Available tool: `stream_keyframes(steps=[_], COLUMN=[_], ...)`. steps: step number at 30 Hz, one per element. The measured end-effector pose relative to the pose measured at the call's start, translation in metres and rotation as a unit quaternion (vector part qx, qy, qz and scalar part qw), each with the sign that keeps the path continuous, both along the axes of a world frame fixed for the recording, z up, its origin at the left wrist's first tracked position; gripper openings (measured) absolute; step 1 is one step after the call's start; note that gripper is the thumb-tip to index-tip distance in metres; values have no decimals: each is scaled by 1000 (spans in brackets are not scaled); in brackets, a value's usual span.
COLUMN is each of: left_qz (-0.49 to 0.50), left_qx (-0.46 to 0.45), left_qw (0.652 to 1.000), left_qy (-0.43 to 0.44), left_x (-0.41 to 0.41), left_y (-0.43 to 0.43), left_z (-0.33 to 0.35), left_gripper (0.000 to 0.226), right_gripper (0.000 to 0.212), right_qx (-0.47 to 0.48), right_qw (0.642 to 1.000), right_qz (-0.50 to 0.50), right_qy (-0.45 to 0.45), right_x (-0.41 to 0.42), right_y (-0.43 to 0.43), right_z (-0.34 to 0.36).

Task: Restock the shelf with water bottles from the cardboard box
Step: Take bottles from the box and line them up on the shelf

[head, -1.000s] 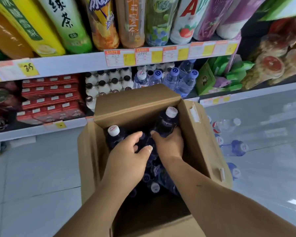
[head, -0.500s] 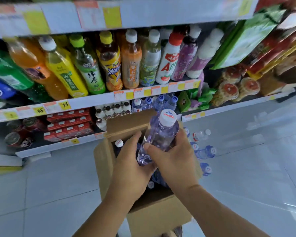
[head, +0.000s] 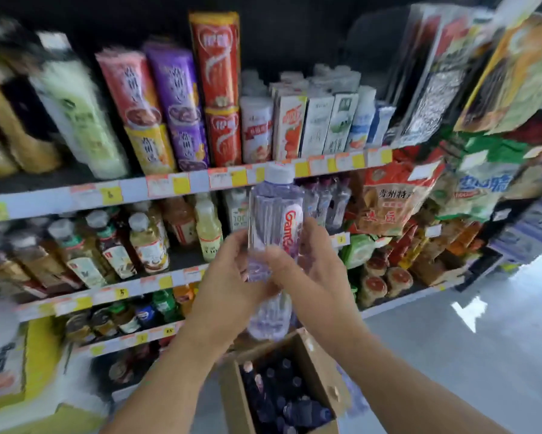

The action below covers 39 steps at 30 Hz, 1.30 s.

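Clear water bottle (head: 275, 214) clasped upright between left hand (head: 229, 286) and right hand (head: 315, 277); slick plastic might slip onto cardboard box (head: 318, 361).

The top shelf (head: 132, 191), fronted by a strip of price tags (head: 160, 186), carries upright snack tubes (head: 179, 98) at centre and drink cartons (head: 313, 126) to their right. The middle shelf (head: 169, 278) carries rows of bottled drinks (head: 144, 242), with small clear bottles (head: 326, 198) further right and snack bags (head: 395, 198) beyond them; the lower shelf (head: 132, 338) carries cans and bottles (head: 122, 314). The pale floor (head: 451, 355) carries the open cardboard box (head: 321, 368), which stands just in front of the shelving.
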<state>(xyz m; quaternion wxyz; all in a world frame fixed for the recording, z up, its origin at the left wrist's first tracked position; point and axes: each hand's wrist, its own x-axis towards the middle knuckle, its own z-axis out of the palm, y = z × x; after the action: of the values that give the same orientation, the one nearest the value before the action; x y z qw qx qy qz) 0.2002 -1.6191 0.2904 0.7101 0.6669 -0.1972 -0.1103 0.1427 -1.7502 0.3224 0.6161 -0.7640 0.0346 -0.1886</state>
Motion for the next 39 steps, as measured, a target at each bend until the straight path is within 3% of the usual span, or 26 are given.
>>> stream_keyframes(steps=[4, 8, 11, 17, 25, 31, 35, 39], left_qz=[-57, -127, -159, -91, 8, 29, 37, 50], left_qx=[-65, -122, -136, -124, -80, -83, -68, -64], left_qw=[996, 984, 978, 988, 991, 985, 979, 973], left_qy=[3, 5, 4, -34, -111, -146, -187, -215], left_x=[8, 13, 15, 32, 73, 101, 127, 162], left_y=[25, 42, 45, 35, 14, 24, 36, 49], left_z=[84, 151, 190, 234, 289, 349, 388, 416], left_gripper=[58, 46, 52, 78, 60, 38, 29, 27], right_gripper=[53, 54, 56, 53, 54, 70, 40, 31], right_qx=[37, 4, 6, 18, 32, -70, -136, -171], right_qw=[997, 994, 989, 976, 966, 972, 962, 959], right_qz=[46, 48, 41, 62, 100, 83, 91, 73], right_qy=[-45, -100, -141, -207, -238, -208, -220, -215], right_x=[-3, 1, 8, 33, 81, 118, 146, 179], right_y=[8, 22, 27, 19, -9, 1, 16, 30], right_z=[68, 128, 157, 196, 238, 266, 303, 339])
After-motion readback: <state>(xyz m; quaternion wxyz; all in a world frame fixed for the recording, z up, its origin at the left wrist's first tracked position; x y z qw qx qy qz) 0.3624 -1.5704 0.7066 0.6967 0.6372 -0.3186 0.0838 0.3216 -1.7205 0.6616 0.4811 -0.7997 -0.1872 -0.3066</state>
